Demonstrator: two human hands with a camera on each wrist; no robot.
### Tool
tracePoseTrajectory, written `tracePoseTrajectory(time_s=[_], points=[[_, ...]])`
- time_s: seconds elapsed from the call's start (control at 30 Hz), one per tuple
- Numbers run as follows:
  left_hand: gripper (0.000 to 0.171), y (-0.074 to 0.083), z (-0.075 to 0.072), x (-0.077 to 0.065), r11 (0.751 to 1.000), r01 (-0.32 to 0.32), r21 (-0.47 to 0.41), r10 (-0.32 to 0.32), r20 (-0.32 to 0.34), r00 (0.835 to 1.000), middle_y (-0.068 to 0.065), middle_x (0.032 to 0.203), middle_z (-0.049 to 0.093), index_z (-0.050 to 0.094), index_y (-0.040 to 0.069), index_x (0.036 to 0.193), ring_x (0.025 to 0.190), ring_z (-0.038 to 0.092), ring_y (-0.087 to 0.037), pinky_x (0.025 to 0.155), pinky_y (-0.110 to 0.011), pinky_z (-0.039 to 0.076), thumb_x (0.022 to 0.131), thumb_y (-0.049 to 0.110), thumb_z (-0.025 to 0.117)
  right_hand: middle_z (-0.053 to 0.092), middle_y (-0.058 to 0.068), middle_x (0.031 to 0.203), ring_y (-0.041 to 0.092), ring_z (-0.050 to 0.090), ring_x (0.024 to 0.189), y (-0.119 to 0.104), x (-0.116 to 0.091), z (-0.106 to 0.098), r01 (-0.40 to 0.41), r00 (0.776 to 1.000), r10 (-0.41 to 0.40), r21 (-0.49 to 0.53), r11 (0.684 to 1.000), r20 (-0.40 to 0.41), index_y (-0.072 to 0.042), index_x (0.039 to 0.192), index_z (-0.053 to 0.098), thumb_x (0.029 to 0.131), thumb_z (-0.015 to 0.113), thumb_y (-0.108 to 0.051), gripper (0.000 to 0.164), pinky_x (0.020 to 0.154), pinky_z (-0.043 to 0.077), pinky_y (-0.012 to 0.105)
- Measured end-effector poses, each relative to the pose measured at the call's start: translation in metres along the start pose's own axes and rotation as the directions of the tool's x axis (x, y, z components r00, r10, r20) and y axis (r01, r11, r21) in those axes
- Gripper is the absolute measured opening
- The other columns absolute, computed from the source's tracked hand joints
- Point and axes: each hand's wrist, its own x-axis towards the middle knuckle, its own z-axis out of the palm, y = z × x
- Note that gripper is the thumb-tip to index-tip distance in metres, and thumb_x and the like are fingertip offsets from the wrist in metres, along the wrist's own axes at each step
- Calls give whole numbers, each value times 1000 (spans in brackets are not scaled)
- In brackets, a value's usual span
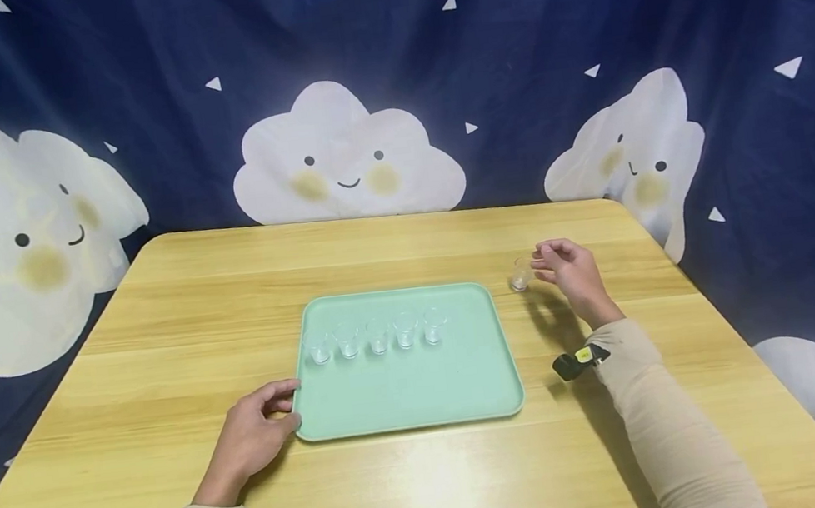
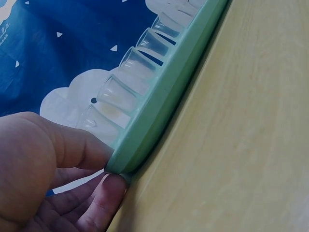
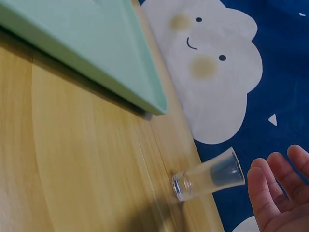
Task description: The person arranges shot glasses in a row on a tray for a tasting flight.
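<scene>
A pale green tray point(image 1: 409, 396) lies on the table, with several small clear shot glasses point(image 1: 378, 341) standing in a row on it. My left hand point(image 1: 257, 430) holds the tray's left edge. In the left wrist view, its thumb and fingers meet the tray's rim point(image 2: 154, 113) at a corner, near the row of glasses. To the right of the tray, another clear shot glass point(image 3: 210, 176) stands upright on the table. My right hand point(image 1: 568, 273) is just right of this glass, its fingers loosely bent and apart from the glass in the right wrist view.
The wooden table point(image 1: 419, 487) extends around the tray on all sides. Behind its far edge hangs a dark blue curtain point(image 1: 490, 52) with printed white clouds. Black wrist cameras are strapped to both sleeves point(image 1: 668, 417).
</scene>
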Motion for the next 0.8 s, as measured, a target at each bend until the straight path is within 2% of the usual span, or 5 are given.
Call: tracePoseTrajectory(time_s=[0.23, 0.37, 0.5, 0.8], points=[[45, 0, 0, 0, 1000, 0, -4, 0, 1, 1000, -7, 106, 67, 61, 5, 130, 100, 60, -23, 79, -36, 45, 85, 8, 67, 59, -3, 102, 22, 61, 101, 3, 1, -6, 0, 1000, 0, -9, 1000, -30, 17, 126, 44, 103, 47, -19, 43, 84, 51, 27], [45, 1, -1, 0, 1000, -1, -2, 1, 3, 1000, -7, 107, 67, 61, 5, 130, 100, 60, -23, 79, -35, 45, 85, 9, 67, 57, 14, 116, 18, 61, 99, 6, 2, -8, -23, 999, 22, -39, 999, -35, 17, 127, 43, 103, 46, -21, 46, 85, 51, 26], [45, 1, -1, 0, 1000, -2, -5, 2, 4, 1000, -7, 106, 66, 61, 5, 129, 100, 59, -23, 78, -35, 45, 85, 8, 67, 49, 30, 129, 14, 60, 96, 10, 3, -9, -57, 998, 55, -74, 996, -26, 17, 129, 43, 103, 46, -20, 45, 87, 50, 27], [45, 1, 0, -1, 1000, 2, -3, -2, 0, 1000, -7, 105, 66, 61, 4, 129, 100, 59, -23, 78, -36, 45, 84, 6, 68, 50, 29, 127, 21, 58, 98, 21, 7, -5, -110, 993, 113, -123, 986, 17, 12, 131, 44, 100, 53, -20, 46, 90, 50, 34]])
